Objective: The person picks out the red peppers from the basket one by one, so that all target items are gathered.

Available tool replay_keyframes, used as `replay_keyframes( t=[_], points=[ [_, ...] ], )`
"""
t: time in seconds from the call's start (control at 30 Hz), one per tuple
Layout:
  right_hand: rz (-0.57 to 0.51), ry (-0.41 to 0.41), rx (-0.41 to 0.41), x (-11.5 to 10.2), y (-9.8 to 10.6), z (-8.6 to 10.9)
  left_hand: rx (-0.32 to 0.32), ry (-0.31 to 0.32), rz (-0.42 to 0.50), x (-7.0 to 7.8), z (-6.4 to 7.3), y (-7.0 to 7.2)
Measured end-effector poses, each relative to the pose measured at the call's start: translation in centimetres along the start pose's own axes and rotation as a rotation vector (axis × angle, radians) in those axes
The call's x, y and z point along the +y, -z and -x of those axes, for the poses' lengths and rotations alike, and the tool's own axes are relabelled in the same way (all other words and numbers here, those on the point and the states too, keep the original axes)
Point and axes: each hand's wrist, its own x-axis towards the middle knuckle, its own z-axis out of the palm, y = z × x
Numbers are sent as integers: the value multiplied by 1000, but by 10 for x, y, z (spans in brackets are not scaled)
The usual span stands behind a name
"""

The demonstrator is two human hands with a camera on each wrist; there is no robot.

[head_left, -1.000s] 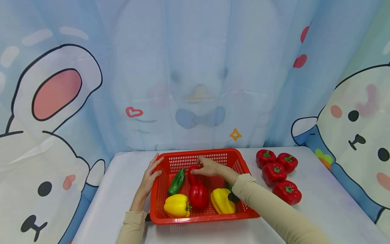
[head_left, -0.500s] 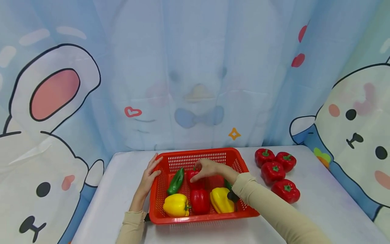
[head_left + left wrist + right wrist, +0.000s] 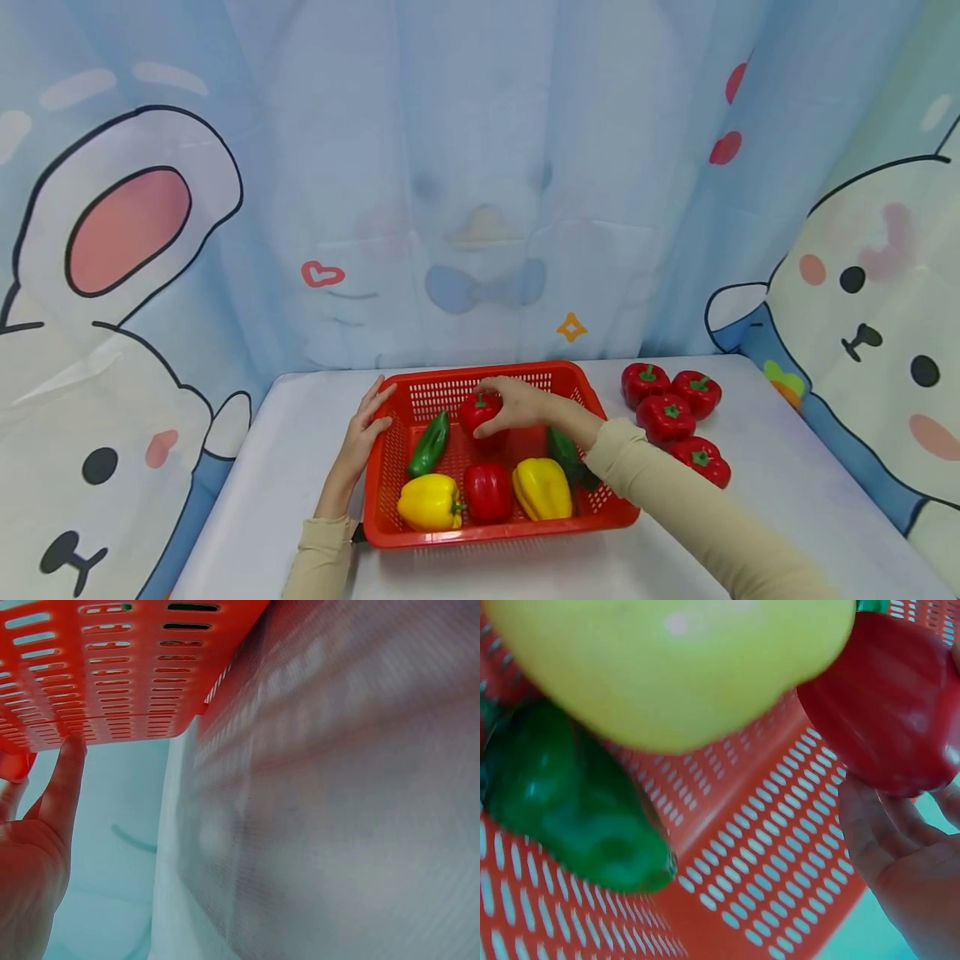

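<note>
The right hand clamps a glossy, green-stemmed red pepper inside the basket, far middle; only the left-wrist view shows the left hand, fingers apart, seemingly touching the outer wall.

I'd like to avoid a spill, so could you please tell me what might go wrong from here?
The held pepper looks glossy, so it might slip from the right hand.
The right sleeve overlaps a loose pepper outside the basket in the head view; if they are close, the arm could nudge it.
The left hand touches the basket with fairly straight fingers, so the basket might slide if knocked.
</note>
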Motion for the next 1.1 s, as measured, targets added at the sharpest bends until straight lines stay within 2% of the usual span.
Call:
replay_keyframes(
  t=[0.1,0.23,0.37,0.63,0.73,0.93,1.1],
  points=[
    [32,46,27,0,10,8,14,-9,-15,-9,-1,1],
    [86,106,59,3,22,20,20,-26,-20,-12,0,1],
    [140,131,89,5,30,32,20,-31,-19,-11,2,1],
    [137,168,164,12,47,52,20,-17,-24,-7,2,0],
    [133,173,187,16,54,60,16,-21,-23,-8,1,-1],
    [52,166,219,29,73,82,17,2,-23,-8,3,-2],
    [50,95,280,42,92,104,23,12,-30,-5,3,-1]
  ],
)
